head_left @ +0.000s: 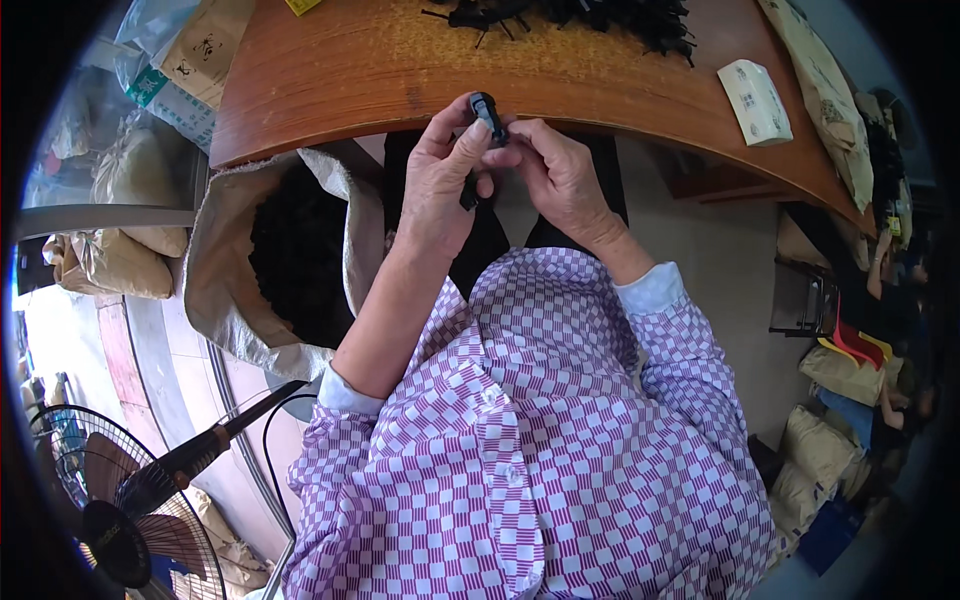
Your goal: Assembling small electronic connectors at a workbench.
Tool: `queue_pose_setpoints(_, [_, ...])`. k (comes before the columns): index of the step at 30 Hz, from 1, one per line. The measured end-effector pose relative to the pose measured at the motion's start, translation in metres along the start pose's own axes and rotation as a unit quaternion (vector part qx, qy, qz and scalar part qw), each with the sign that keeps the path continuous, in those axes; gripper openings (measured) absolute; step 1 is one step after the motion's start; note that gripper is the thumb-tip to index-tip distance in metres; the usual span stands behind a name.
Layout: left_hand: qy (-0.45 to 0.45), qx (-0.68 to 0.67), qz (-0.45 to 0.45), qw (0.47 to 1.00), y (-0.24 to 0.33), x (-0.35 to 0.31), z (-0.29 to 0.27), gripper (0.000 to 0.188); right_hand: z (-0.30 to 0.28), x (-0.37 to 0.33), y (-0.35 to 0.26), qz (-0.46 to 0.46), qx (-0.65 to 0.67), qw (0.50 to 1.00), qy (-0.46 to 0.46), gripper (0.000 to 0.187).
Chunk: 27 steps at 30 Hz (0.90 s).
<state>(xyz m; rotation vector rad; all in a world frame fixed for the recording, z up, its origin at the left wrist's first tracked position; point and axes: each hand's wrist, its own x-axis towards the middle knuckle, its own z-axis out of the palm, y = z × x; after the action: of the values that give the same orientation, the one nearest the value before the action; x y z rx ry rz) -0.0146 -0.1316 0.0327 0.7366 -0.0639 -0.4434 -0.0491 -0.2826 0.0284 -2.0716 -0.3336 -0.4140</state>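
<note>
Pinching one small glossy black plastic clip [486, 112] — left hand [440, 185], right hand [560, 180], both grips clamped on it.

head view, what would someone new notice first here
Both hands meet at the near edge of the wooden table: the left hand and right hand pinch a small black plastic part between their fingertips. To the person's left stands an open sack of dark pieces, and more black parts are heaped at the table's far side.
</note>
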Motion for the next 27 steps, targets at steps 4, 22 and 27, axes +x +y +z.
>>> queue_pose_setpoints(4, [0.02,0.025,-0.036,0.999,-0.003,-0.008,0.01,0.037,-0.002,-0.019,-0.004,-0.007,0.0,1.0,0.027,0.017])
queue_pose_setpoints(22, [-0.02,0.331,0.112,0.937,-0.015,-0.012,0.005,0.036,-0.006,-0.014,-0.033,0.228,0.237,0.944,-0.01,0.043])
queue_pose_setpoints(27, [-0.016,0.379,0.155,0.912,-0.013,-0.014,0.004,0.035,0.003,-0.012,-0.032,0.211,0.228,0.951,0.0,0.039])
